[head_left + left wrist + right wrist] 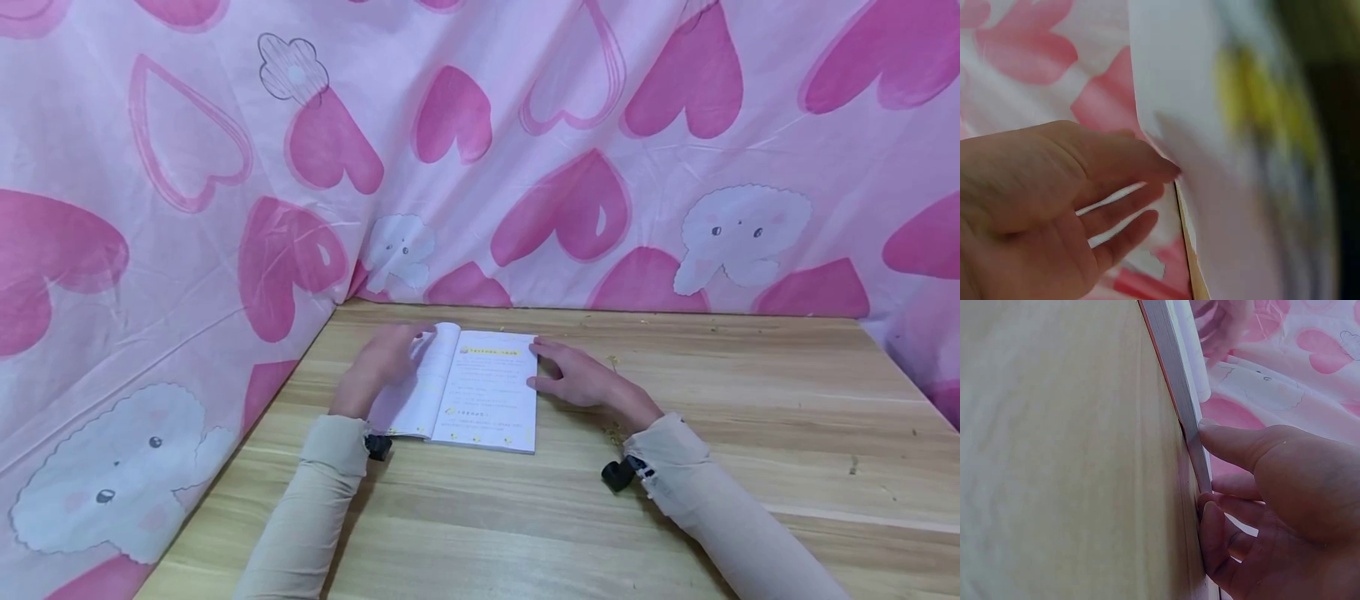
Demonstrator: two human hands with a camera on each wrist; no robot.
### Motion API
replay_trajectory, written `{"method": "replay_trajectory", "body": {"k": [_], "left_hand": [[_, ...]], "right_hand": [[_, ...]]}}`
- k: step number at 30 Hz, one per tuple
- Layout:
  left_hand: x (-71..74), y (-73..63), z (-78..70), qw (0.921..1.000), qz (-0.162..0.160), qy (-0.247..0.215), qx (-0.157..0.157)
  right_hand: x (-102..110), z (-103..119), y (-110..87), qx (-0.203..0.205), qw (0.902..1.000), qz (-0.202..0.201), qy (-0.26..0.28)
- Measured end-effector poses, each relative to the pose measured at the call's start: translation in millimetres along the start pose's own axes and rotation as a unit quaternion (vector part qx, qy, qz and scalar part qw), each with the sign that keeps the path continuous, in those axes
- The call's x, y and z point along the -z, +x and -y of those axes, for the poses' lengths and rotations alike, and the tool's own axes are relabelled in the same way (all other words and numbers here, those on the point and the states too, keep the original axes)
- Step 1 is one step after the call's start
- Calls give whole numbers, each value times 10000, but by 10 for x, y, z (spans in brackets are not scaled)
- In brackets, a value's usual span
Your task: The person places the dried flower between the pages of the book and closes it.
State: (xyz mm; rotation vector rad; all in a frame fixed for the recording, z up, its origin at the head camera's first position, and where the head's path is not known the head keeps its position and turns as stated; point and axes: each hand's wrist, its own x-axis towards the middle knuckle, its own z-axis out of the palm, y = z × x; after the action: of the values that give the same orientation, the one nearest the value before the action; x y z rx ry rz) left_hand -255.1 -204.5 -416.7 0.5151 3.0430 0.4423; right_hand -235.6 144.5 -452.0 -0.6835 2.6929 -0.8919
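An open book (491, 417) lies on the wooden table, printed text and small yellow pictures on its right page. My left hand (382, 362) is over the left page (442, 354), which bows upward near the spine. In the left wrist view the thumb and forefinger pinch the edge of a page (1179, 94), while the other fingers (1125, 240) stay loosely stretched. My right hand (581, 375) holds the book's right edge. Seen from the right wrist, its thumb (1232, 440) sits on the page edges and the curled fingers (1216, 537) are at the lower corner.
The wooden table (750, 400) extends to the right and toward me. A pink cloth with hearts (558, 204) hangs behind the table and along its left side. Black wrist cameras (618, 475) are strapped at both cuffs.
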Motion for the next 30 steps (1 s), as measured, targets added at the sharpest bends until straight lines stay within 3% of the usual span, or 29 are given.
{"method": "replay_trajectory", "body": {"k": [6,8,13,22,27,30], "left_hand": [[-123,59,-186,9962,-314,-151,-793],[-158,53,-227,9968,-236,-224,-727],[-210,-22,-286,9996,33,-211,-206],[-239,-78,-317,9998,187,-52,108],[-258,-56,-315,9996,237,51,164],[-253,-49,-326,9994,274,122,190]], "right_hand": [[2,-6,-9,60,10000,-12,24],[1,-9,-9,76,10000,-21,14],[-2,-14,-6,96,9999,-40,-4],[12,16,-4,184,9998,-62,8],[58,-67,-50,306,9980,-283,466],[117,-142,-81,31,9953,-466,854]]}}
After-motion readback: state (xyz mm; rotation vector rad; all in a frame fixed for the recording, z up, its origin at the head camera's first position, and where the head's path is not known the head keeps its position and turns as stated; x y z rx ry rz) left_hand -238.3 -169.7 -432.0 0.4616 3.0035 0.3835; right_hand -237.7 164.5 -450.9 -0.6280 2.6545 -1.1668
